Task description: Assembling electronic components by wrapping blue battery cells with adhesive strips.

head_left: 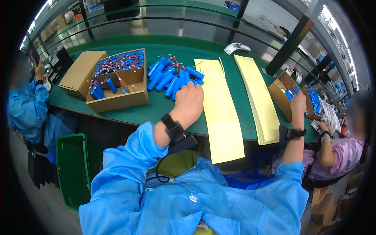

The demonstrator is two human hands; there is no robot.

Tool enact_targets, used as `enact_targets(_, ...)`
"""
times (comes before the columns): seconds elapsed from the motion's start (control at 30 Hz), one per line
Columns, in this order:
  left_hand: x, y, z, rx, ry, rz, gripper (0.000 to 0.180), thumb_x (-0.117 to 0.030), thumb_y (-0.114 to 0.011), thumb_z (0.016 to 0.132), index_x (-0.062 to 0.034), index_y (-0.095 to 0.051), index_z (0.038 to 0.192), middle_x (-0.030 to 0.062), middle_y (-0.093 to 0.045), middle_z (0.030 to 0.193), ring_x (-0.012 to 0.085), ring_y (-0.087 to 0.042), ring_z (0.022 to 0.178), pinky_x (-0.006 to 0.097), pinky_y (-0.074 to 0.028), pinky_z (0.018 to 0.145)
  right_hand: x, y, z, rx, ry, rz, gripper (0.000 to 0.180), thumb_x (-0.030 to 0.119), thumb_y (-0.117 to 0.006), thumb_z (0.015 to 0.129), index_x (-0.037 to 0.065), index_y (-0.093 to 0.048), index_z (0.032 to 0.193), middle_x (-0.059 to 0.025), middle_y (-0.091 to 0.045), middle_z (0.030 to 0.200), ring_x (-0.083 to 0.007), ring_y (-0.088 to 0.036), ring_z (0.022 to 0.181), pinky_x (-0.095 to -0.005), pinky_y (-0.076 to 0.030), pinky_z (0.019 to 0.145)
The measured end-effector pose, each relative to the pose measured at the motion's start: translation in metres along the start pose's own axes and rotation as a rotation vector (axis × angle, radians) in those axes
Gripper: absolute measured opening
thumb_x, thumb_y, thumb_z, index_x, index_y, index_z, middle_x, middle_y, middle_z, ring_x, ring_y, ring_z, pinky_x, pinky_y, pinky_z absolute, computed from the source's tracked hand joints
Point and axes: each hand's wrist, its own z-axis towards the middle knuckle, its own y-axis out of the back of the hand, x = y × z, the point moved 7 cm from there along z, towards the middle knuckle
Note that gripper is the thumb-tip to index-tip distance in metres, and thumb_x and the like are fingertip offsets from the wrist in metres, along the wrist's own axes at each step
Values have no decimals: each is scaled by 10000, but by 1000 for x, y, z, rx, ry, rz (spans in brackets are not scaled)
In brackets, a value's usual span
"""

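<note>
My left hand [189, 101] is at the near right edge of a pile of blue cylindrical batteries [166, 80] with thin red wires. Its fingers are curled down against the pile, and whatever they grip is hidden. My right hand [298, 105] reaches over an open cardboard box [278, 98] at the right, fingers pinched at a blue battery [295, 90]. More blue batteries [288, 94] lie in that box. Between my hands, a long yellow paper sheet [225, 117] overhangs the table's front edge, and a stack of yellow sheets [258, 102] lies beside it.
An open cardboard box [117, 103] full of wired batteries stands at the left on the green table [188, 49]. A green bin [72, 168] is below. Co-workers sit at both sides, one in a blue sleeve [29, 113], one in pink [344, 154]. A dark post [290, 45] rises behind.
</note>
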Motion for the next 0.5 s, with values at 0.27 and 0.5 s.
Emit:
enact_targets(0.27,11,-29,25,148,211,255,177,-144,-561,739,16,-543,812,136,-626,673,258,-641,575,352,-510,499,-6,-16,1,-24,94,-41,266,170,-525,844,57,-617,1067,-166,-627,1025,-357,-599,941,-447,-466,838)
enact_targets(0.5,15,-19,28,297,227,194,153,-120,-596,690,8,-571,769,162,-644,677,304,-654,615,376,-519,543,159,66,-168,576,684,989,323,78,-698,723,80,-637,1041,-80,-612,909,-186,-597,794,-296,-489,717)
